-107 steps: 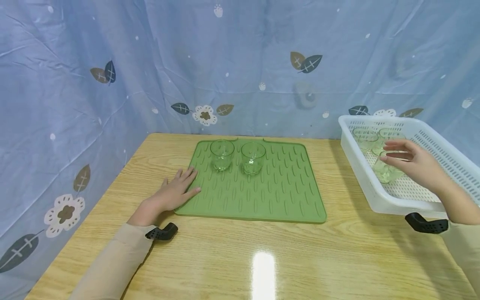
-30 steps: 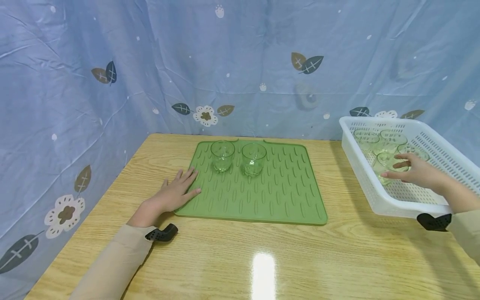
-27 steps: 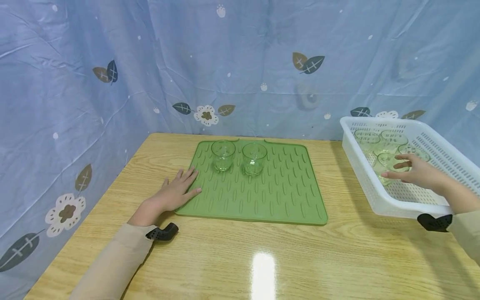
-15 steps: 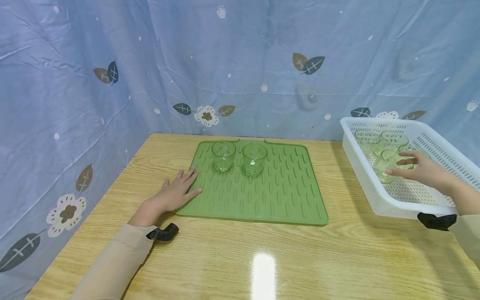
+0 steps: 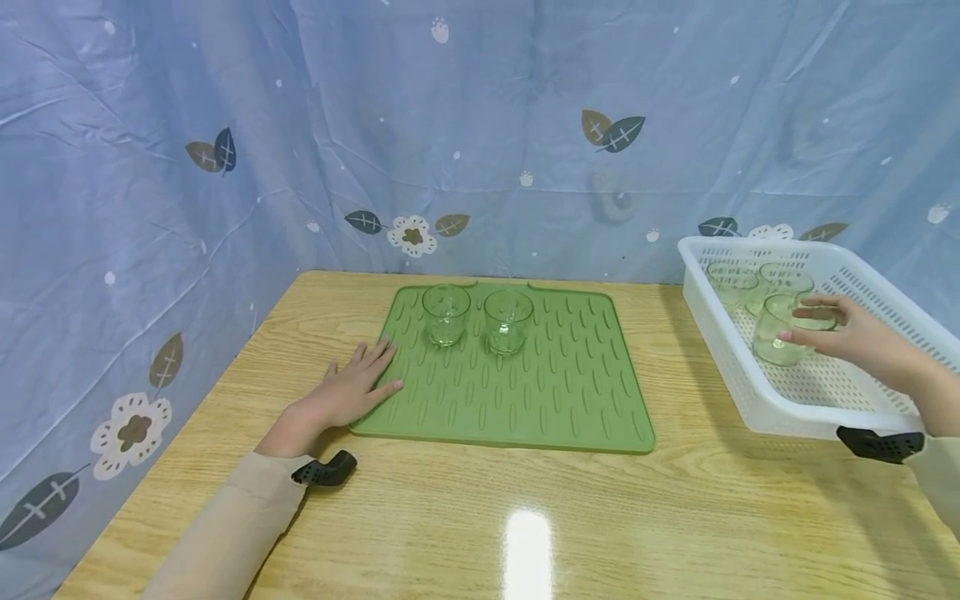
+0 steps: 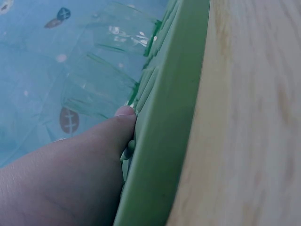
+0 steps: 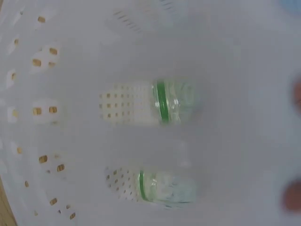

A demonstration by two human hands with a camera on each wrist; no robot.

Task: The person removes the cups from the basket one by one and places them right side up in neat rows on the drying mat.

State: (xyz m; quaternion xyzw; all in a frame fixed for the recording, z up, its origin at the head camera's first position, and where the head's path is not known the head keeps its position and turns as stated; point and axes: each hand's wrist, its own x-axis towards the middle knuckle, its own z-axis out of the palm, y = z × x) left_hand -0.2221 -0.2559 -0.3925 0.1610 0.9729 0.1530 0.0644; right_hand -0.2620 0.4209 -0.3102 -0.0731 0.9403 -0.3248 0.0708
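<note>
My left hand (image 5: 352, 387) lies spread on the left edge of a ribbed green drying mat (image 5: 562, 392); its thumb touches the mat in the left wrist view. Two clear green-tinted glasses (image 5: 446, 317) (image 5: 507, 323) stand side by side toward the mat's back. Inside a white perforated plastic basket (image 5: 780, 408), my right hand (image 5: 862, 337) grips a similar glass (image 5: 772, 333) between thumb and fingers. In the right wrist view only blurred fingertips (image 7: 292, 195) show at the right edge.
More glasses sit in the basket, two at its back left (image 5: 731, 279) (image 5: 780, 283) and one partly hidden behind my right hand. The wooden table (image 5: 420, 517) meets a blue patterned curtain (image 5: 480, 150) at the back and left.
My right hand has shifted slightly right with the glass, which has risen a little and gone from tilted to more upright. The left hand and the mat's two glasses have stayed put.
</note>
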